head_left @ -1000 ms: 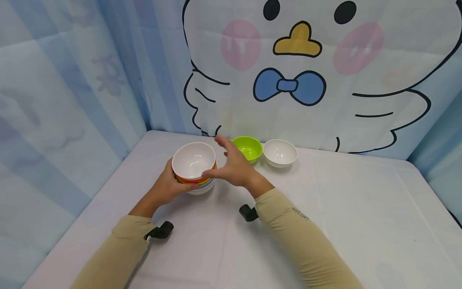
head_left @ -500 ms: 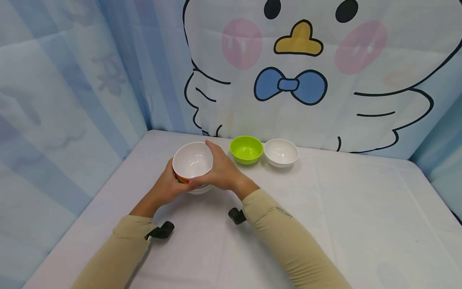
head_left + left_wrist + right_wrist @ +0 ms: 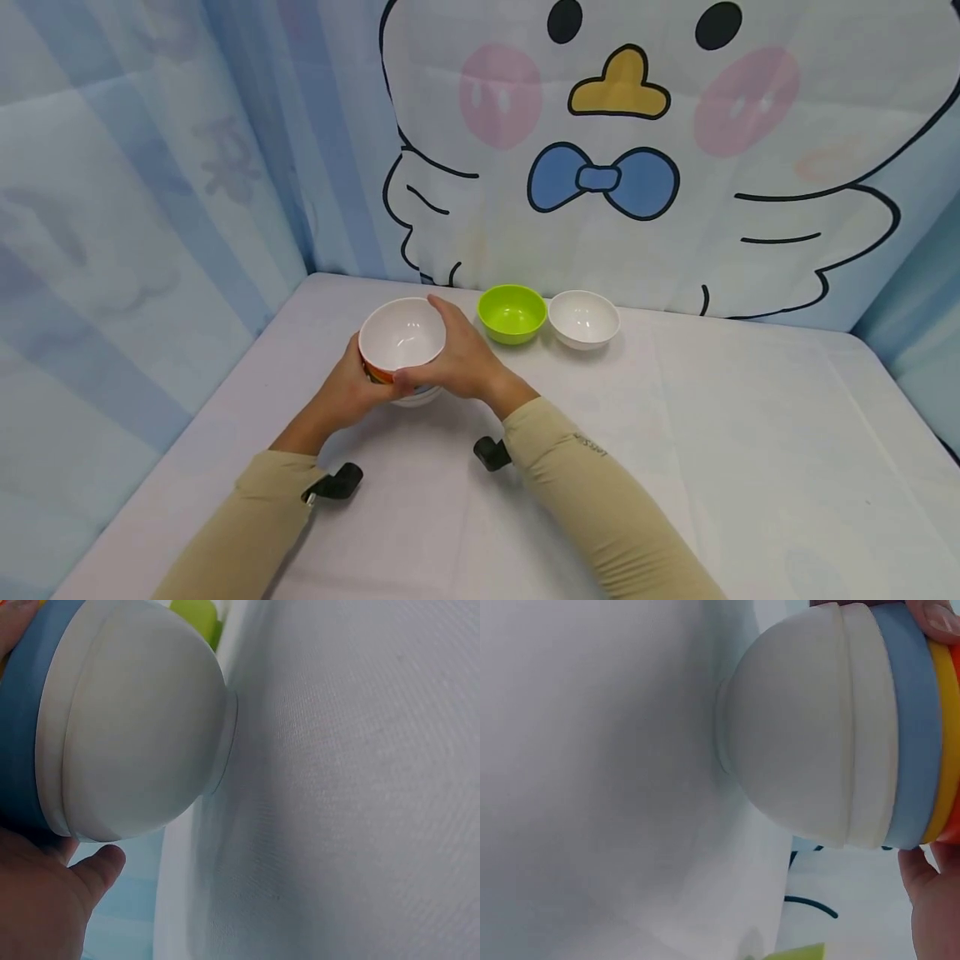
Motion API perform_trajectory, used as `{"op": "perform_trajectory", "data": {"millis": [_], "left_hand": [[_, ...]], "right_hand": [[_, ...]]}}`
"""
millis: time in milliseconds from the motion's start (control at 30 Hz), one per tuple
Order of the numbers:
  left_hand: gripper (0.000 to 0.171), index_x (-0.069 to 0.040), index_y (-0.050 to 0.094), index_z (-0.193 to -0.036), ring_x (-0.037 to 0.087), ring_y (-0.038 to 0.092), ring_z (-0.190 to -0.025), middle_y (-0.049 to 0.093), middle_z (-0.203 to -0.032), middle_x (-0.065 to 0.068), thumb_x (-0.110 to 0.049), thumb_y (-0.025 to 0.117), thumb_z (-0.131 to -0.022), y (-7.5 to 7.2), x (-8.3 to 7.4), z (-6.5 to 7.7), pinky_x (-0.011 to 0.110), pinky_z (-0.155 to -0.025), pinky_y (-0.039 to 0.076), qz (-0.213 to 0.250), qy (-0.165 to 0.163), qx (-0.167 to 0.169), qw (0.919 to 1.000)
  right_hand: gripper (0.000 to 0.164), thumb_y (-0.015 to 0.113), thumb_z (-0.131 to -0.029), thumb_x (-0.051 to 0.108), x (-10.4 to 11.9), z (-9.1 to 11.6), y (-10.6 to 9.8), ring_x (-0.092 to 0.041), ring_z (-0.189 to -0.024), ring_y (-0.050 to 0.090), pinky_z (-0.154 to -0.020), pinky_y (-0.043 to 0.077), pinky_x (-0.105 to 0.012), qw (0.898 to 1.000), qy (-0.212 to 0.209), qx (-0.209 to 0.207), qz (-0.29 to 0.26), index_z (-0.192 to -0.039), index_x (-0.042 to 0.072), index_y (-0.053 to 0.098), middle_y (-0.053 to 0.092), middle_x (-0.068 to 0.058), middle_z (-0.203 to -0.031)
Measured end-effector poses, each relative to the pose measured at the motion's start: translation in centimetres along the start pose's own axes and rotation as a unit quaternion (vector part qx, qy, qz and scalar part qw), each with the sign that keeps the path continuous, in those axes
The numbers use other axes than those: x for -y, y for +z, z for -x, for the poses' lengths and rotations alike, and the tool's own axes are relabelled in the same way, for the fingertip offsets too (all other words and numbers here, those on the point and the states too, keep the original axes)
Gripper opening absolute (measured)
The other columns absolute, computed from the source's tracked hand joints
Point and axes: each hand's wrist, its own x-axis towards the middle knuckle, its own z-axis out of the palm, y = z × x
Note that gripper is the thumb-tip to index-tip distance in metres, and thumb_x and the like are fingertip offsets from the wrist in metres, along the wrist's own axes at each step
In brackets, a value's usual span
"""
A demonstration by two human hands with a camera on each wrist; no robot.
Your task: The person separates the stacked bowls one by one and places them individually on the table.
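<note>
Several nested bowls make a stack (image 3: 402, 333) at the left of the table, white inside at the top. The right wrist view shows its layers: a white bowl (image 3: 795, 724) lowest, another white rim above, then a blue bowl (image 3: 915, 727), a yellow bowl (image 3: 948, 727) and an orange bowl (image 3: 952, 825). My left hand (image 3: 348, 392) grips the stack from the left. From the right, my right hand (image 3: 468, 354) holds it near the top, its thumb along the near side by the left thumb. The lowest bowl's foot stands on the table.
Behind and right of the stack, a green bowl (image 3: 512, 315) and a white bowl (image 3: 584, 320) stand side by side near the back edge. A pale cloth (image 3: 675, 467) covers the table. A printed curtain (image 3: 480, 217) hangs right behind it.
My right hand has moved left from beside the green bowl and taken hold of the stack's right side. The left hand and the stack stay in place.
</note>
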Motion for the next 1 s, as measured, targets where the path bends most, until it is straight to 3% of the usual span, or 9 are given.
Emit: {"op": "perform_trajectory", "data": {"millis": [400, 667, 1000], "left_hand": [[0.097, -0.006, 0.018, -0.153, 0.035, 0.039, -0.132, 0.037, -0.148, 0.016, -0.012, 0.083, -0.081, 0.0, 0.1, -0.2, 0.053, -0.106, 0.042, 0.015, 0.016, 0.009, 0.9997], [0.098, -0.007, 0.019, -0.153, 0.033, 0.041, -0.131, 0.04, -0.146, 0.013, -0.014, 0.085, -0.08, -0.1, 0.1, -0.1, 0.052, -0.102, 0.046, 0.006, 0.0, 0.009, 0.9999], [0.098, -0.007, 0.019, -0.154, 0.032, 0.042, -0.132, 0.04, -0.147, 0.012, -0.011, 0.084, -0.08, -0.1, 0.2, -0.2, 0.052, -0.106, 0.042, 0.025, 0.016, 0.015, 0.9995]], "right_hand": [[0.107, 0.088, -0.074, 0.035, 0.8, 0.3, -1.4, -0.025, -0.126, 0.049, -0.098, 0.051, -0.041, 0.999, -0.009, -0.035, -0.009, -0.157, 0.009, 0.026, 0.04, -0.008, -0.151], [0.109, 0.089, -0.073, 0.031, 0.7, 1.1, -2.5, -0.027, -0.128, 0.047, -0.098, 0.05, -0.045, 0.999, -0.015, -0.052, -0.009, -0.158, 0.009, 0.024, 0.039, -0.009, -0.152], [0.109, 0.09, -0.072, 0.03, 0.5, 2.1, -4.0, -0.028, -0.127, 0.047, -0.097, 0.051, -0.044, 0.997, -0.014, -0.067, -0.024, -0.158, 0.012, 0.025, 0.04, -0.009, -0.151]]}}
